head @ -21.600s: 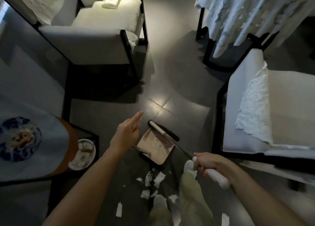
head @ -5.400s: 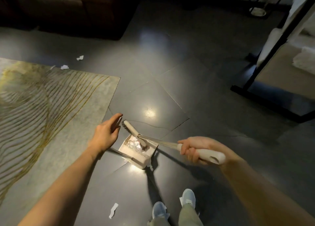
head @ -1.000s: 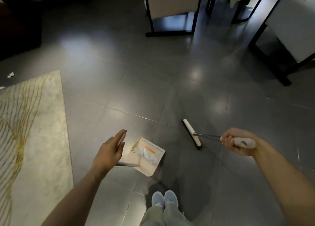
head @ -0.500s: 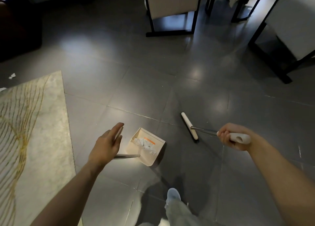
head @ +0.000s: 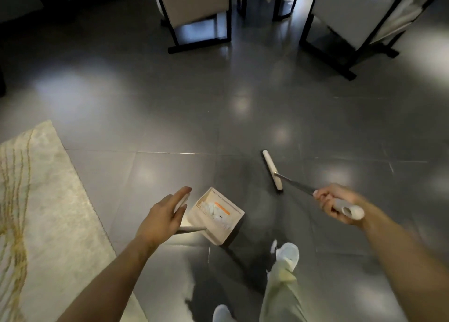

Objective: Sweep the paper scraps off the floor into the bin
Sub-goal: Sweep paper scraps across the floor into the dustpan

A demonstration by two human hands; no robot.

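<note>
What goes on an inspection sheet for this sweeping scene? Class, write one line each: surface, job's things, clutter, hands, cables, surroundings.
Surface: glossy dark tiled floor; pale rug at left.
Job's things: dustpan with paper scraps inside; broom, head low, right of the dustpan; bin not in view.
Clutter: nothing seen.
Hands: left hand holds the dustpan's handle; right hand grips the broom's handle.
Cables: nothing seen.
Surroundings: black-framed chairs ahead; the person's shoes below.
</note>
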